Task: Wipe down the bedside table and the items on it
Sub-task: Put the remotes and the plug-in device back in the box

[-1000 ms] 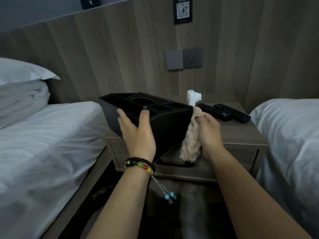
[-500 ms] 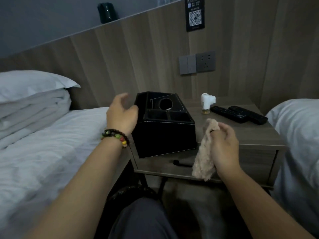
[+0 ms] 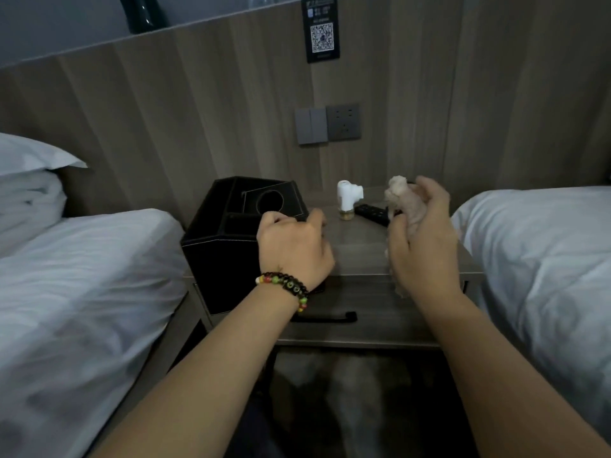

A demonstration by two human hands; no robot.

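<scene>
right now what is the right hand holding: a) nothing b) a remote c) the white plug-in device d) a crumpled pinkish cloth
d: the right hand has its fingers curled round the crumpled pinkish cloth, raised above the bedside table, while the white plug-in device stands untouched beside it.

Bedside table carries black organizer box; white diffuser; remote.

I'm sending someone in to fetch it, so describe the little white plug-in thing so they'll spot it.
Find the bedside table between the two beds. Near its back edge, below the wall socket, stands the white plug-in device, between the black organiser box and a remote. It alone is white.
</scene>
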